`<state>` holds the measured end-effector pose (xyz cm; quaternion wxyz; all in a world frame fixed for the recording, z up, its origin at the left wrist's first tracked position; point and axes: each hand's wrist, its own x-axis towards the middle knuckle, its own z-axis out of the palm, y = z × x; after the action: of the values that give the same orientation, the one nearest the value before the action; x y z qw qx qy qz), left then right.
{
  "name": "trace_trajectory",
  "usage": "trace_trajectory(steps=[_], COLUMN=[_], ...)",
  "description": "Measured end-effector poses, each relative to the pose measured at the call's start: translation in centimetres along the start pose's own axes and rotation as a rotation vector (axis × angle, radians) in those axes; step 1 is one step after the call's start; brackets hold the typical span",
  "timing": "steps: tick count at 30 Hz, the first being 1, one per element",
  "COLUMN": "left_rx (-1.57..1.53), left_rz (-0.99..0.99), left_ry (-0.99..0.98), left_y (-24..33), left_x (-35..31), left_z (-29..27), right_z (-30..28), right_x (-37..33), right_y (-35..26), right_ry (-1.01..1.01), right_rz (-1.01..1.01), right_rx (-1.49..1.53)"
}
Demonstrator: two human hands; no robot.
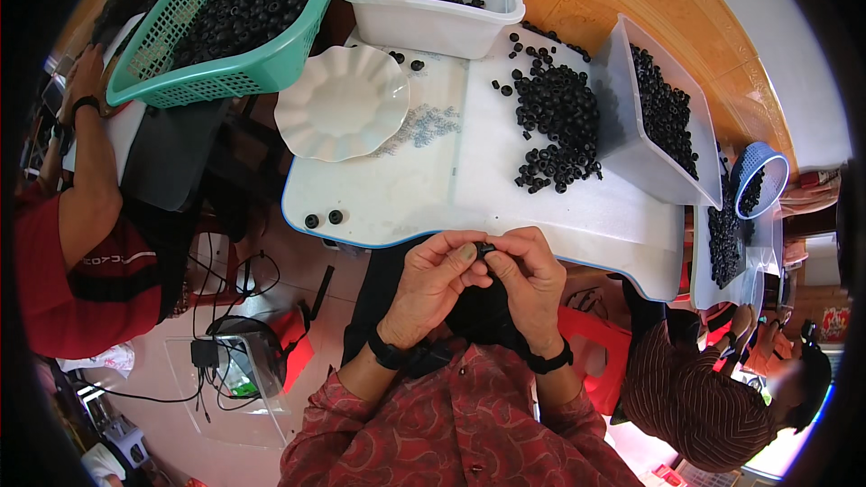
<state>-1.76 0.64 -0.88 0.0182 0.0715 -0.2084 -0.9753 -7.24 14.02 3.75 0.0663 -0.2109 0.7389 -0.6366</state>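
Observation:
Just in front of the table's near edge, my left hand (434,287) and my right hand (526,278) meet, their thumbs and fingers pinching a small black round part (484,250) between them. My fingers hide much of it. Two similar black parts (324,217) sit apart at the table's left front edge. A larger heap of black parts (557,117) is spread on the right half of the white table (388,203). Left of that heap lies a scatter of tiny pale pieces (428,126), too small to make out, beside a white scalloped plate (336,104).
At the back stand a green basket (203,83) full of black parts and a white tub (433,29). A translucent bin (622,126) of parts is tipped toward the right. People sit on both sides; cables (212,352) hang over a clear box at lower left.

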Motion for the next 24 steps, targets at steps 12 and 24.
trace_trajectory(steps=[12, 24], left_rx=[-0.119, -0.095], left_rz=[-0.058, -0.055], left_ry=[-0.001, 0.029], left_y=[-0.04, 0.00], left_x=[0.21, 0.23], left_z=[-0.36, -0.13], right_z=[0.12, -0.01], right_x=[-0.10, 0.38], right_y=[0.25, 0.39], right_ry=[0.006, -0.001], right_rz=[0.096, -0.078], right_rx=[0.108, -0.134])
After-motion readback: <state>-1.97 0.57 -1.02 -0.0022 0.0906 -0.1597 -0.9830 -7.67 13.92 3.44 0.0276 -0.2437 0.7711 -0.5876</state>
